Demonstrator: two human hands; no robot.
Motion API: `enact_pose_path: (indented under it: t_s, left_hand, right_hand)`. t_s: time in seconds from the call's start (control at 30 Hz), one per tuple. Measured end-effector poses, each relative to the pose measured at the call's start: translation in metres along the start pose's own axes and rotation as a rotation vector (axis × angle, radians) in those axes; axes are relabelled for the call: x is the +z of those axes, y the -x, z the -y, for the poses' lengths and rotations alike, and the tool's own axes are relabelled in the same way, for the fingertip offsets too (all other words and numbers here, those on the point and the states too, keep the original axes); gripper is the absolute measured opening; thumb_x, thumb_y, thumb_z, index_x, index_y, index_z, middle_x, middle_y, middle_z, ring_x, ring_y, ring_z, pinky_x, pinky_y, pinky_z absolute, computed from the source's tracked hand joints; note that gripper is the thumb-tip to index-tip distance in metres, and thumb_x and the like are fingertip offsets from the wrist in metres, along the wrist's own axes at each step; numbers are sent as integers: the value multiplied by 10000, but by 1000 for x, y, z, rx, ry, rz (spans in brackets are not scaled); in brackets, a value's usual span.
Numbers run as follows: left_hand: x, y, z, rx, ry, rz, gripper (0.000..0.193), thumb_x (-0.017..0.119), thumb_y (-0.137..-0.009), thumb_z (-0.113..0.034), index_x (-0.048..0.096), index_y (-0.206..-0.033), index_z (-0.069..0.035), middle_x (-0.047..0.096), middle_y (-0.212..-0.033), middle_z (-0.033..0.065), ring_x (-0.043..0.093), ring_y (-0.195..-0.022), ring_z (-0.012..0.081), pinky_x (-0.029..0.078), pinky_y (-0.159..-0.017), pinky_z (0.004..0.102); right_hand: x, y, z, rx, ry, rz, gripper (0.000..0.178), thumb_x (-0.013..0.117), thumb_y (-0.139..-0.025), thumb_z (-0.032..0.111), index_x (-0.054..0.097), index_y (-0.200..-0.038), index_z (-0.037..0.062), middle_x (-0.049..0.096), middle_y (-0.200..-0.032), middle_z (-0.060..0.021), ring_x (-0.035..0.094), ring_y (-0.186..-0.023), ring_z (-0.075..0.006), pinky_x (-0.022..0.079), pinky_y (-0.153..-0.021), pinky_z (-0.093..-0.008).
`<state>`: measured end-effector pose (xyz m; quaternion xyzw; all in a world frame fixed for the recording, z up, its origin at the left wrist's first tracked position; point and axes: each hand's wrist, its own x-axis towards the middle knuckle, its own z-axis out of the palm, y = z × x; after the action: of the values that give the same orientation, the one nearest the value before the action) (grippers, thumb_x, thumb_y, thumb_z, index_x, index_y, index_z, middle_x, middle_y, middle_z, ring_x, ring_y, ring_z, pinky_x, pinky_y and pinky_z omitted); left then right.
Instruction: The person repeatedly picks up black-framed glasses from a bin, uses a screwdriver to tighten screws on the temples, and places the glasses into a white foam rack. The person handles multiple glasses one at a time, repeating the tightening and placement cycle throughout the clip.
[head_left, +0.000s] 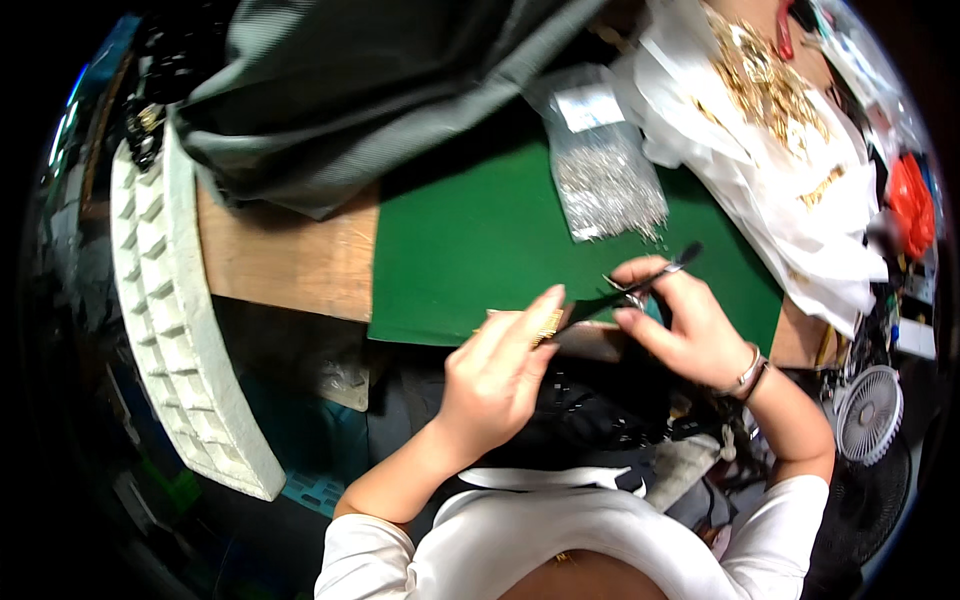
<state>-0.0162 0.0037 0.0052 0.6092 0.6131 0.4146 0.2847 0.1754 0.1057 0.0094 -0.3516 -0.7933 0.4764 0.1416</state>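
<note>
My left hand (497, 375) is closed around a gold, ridged metal piece (548, 327), part of which shows between the fingers at the edge of the green mat (470, 260). From there a dark, narrow strip (596, 304) reaches across to my right hand (680, 325). That hand is closed on a slim dark tool (686, 256) with a rounded black end and shiny metal near the fingertips; its exact kind cannot be made out. Beyond the right hand, a clear bag of small silver metal parts (605, 190) lies on the mat, with a few loose bits by its mouth.
Gold metal pieces (765, 85) are heaped on white wrapping (740, 190) at the far right. A dark grey cover (330, 100) drapes over the back. A white foam block with hollows (180, 340) stands left; a small fan (868, 415) stands right, below a red bag (910, 205).
</note>
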Motion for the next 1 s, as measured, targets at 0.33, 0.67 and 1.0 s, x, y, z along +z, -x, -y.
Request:
enact_pose_path:
  t_s: [0.33,0.67,1.0]
  left_hand:
    - [-142,8,101,-534,280,-993,287,395,-911,-224,481,-1083,-10,510,-780,42,525,-598,98,443,-500,231]
    - [-158,17,83,-443,70,-598,261,437,-888,-147,517,-1046,44,552,-749,50,516,-564,76,414,-556,203]
    - [-188,12,140,-729,138,-1047,314,346,-902,-216,404,-1137,-16,488,-912,95,508,-575,131,436,-537,288]
  right_hand:
    - [-4,-6,13,177,-93,81,236,601,-753,152,530,-922,2,537,-817,-124,537,-747,-241,429,-683,-306]
    - [-6,-3,9,192,-42,80,234,611,-739,154,549,-913,11,539,-788,-111,537,-709,-230,426,-623,-298]
    - [0,-1,9,183,-23,54,228,609,-734,157,560,-896,4,542,-788,-118,539,-694,-232,435,-624,-293]
